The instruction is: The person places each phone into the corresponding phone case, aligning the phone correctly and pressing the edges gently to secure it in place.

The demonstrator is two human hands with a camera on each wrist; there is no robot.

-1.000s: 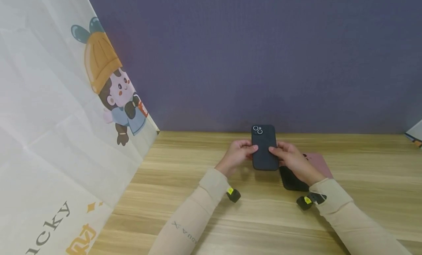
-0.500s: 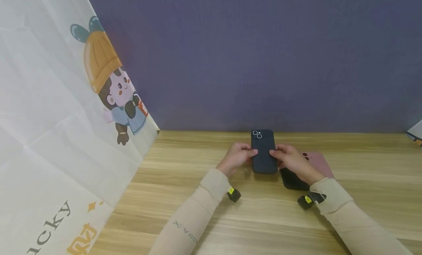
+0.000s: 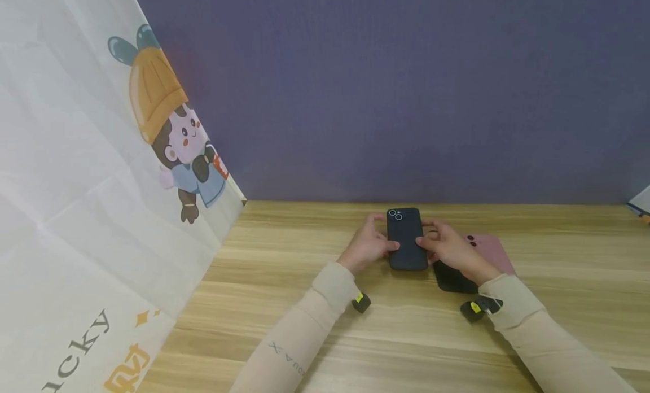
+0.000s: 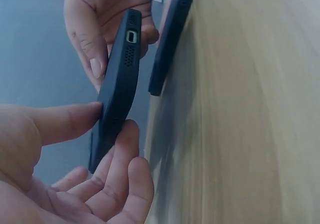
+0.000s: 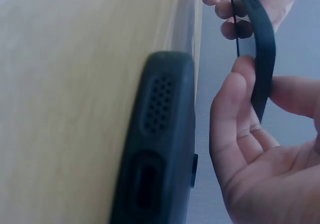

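Both hands hold a black phone case (image 3: 406,243) with two ringed camera openings at its upper left; its back faces up. Whether a phone sits inside I cannot tell. My left hand (image 3: 368,247) pinches the left edge, thumb on the back and other fingers beneath, as the left wrist view shows. Opposite, my right hand (image 3: 449,247) pinches the right edge likewise. The port opening and speaker holes in the case's bottom edge (image 4: 131,44) show in the left wrist view. Below the right hand lies another black case (image 3: 452,279), partly hidden by that hand.
A pink phone or case (image 3: 491,252) with dark camera spots lies beside the black one, partly covered by the right hand. The wooden table (image 3: 284,235) meets a dark blue panel (image 3: 386,99) behind, and a printed white sheet (image 3: 86,156) borders it at left.
The held case has come down, lower in the head view, with both hands on it. My left thumb has shifted lower along it, and a left finger now reaches toward its upper edge.
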